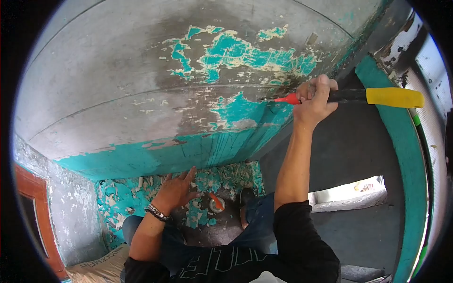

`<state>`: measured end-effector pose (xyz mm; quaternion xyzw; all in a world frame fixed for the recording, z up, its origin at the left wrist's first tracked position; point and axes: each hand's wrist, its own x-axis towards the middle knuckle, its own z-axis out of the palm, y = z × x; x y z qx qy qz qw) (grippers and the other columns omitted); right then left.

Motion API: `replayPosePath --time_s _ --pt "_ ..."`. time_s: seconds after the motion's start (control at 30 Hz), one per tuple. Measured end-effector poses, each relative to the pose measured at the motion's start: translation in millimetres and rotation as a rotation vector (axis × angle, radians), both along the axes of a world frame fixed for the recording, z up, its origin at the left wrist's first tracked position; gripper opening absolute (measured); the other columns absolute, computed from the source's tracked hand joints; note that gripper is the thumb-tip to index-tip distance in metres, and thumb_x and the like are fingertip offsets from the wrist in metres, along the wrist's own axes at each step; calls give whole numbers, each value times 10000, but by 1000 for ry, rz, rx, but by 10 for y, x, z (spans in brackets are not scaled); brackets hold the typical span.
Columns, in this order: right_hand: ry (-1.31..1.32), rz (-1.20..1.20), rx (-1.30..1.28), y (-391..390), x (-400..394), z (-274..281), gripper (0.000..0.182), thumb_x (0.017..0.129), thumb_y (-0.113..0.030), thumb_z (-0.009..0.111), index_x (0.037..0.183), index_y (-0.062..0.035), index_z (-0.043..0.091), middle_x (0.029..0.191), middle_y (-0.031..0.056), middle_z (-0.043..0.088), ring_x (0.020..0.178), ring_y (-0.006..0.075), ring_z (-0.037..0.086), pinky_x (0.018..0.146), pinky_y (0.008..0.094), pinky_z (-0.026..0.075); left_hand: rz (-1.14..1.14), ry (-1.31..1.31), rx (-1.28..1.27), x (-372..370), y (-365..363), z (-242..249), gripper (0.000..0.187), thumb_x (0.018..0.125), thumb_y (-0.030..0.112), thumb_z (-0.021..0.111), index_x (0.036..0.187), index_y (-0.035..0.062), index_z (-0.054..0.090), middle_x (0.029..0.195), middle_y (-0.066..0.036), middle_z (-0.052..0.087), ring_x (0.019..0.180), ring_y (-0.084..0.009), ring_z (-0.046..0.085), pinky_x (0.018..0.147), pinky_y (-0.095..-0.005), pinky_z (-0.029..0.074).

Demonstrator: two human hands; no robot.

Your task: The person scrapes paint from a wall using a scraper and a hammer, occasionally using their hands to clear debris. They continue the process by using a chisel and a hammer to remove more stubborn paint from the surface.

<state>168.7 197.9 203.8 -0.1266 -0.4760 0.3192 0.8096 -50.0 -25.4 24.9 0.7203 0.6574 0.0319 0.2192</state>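
My right hand is wrapped round a long scraper with a red neck, a black shaft and a yellow grip. The scraper's narrow metal tip touches or nearly touches the wall at the edge of a turquoise paint patch. Bare grey surface surrounds the ragged patches of turquoise. Low on the left, my left hand holds nothing, its fingers spread near the foot of the wall. A dark bracelet circles that wrist.
Turquoise paint flakes litter the floor. Between my legs stands a small round container with an orange-handled item in it. A cement bag lies at lower left, near a brown wooden frame. A turquoise-edged dark panel rises on the right.
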Motion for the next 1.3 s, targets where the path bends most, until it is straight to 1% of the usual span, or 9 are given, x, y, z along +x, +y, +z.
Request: replayPosePath --time_s 0.07,0.4,0.73,0.77,1.1,1.17,1.2,1.27,1.3 --pt "14 11 22 7 39 -31 218 868 -109 584 720 -74 428 571 -2 407 426 73 337 376 243 291 7 14 -16 -16 -10 -26 871 828 428 632 1471 81 157 1296 -247 496 1154 -402 514 1042 -529 336" --pt "8 26 58 -13 87 7 235 858 -146 580 695 -34 454 513 9 367 387 98 356 356 264 290 -27 13 3 11 -46 -23 880 826 426 635 1470 73 151 1303 -242 493 1142 -399 525 1030 -530 347" --pt "7 53 3 66 21 -22 195 858 -92 570 699 -43 468 522 13 392 379 84 339 360 252 301 -11 15 19 -59 11 -36 860 841 426 623 1470 72 155 1297 -241 497 1109 -403 544 1018 -526 359" --pt "-13 7 -12 77 43 -27 231 842 -160 581 683 -52 453 503 -13 317 369 91 310 357 255 251 -6 34 4 -44 -20 -47 858 844 423 621 1470 71 153 1301 -243 494 1106 -403 545 1020 -522 359" --pt "-35 35 12 88 74 -63 192 848 -136 579 715 -58 466 523 -11 353 402 79 341 371 255 275 -38 -9 -16 47 79 -28 889 828 447 630 1472 78 142 1308 -252 483 1176 -398 497 1049 -527 322" --pt "97 33 -174 34 13 -62 167 851 -100 595 740 -40 485 582 9 439 435 82 382 384 257 316 -22 -3 -14 52 54 -41 883 831 446 628 1473 82 143 1312 -254 481 1180 -401 493 1046 -534 323" --pt "100 21 -190 11 37 -171 167 851 -100 595 740 -40 485 582 9 439 435 82 382 384 257 316 -33 -2 -30 67 -3 -38 883 831 446 628 1473 82 143 1312 -254 481 1180 -401 493 1046 -534 323" --pt "-74 94 -148 127 19 -288 161 851 -101 593 745 -43 488 592 1 436 444 79 393 388 258 314 -16 -39 -57 54 71 -12 876 832 439 628 1472 80 148 1310 -250 485 1168 -404 502 1040 -540 326" --pt "-71 43 -96 102 63 -218 155 853 -101 591 757 -38 486 587 -4 430 441 79 389 389 262 312 -9 -43 -50 47 87 -22 876 832 439 628 1472 80 148 1310 -250 485 1168 -404 502 1040 -540 326"
